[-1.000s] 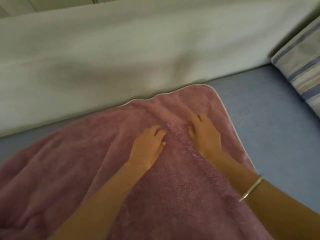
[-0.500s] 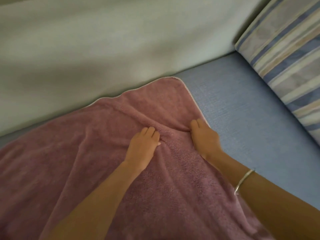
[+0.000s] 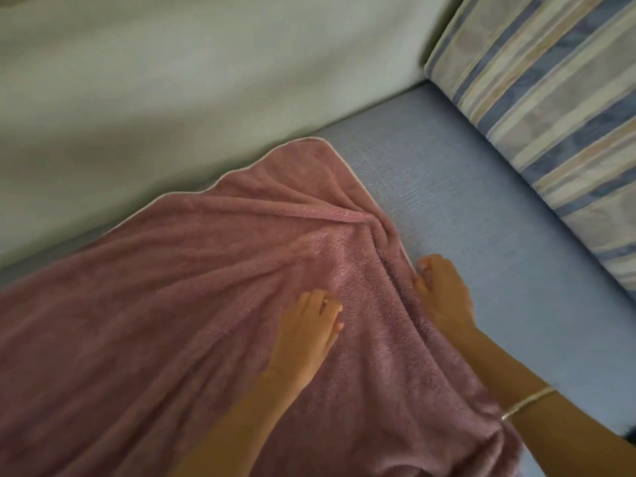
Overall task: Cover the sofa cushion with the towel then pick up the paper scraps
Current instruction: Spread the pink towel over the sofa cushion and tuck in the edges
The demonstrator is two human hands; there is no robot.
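Pale grey-green upholstered backrest (image 3: 179, 98) fills the upper left, with shallow soft folds in its fabric. Striped pillow (image 3: 550, 108), in blue, cream and tan bands, leans at the right end, just beside the backrest. Light is dim and even. The frame is slightly blurred.

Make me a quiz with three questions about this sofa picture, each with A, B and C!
1. What colour is the towel?
A) green
B) yellow
C) pink

2. Where is the striped pillow?
A) under the towel
B) to the right, past the bare blue seat cushion
C) on top of the towel

3. How does the towel lie?
A) wrinkled in folds
B) rolled into a tube
C) hanging from a hook

Answers:
1 C, it is dusty pink all over.
2 B, blue seat shows between the towel and the pillow.
3 A, creases run toward its right edge.
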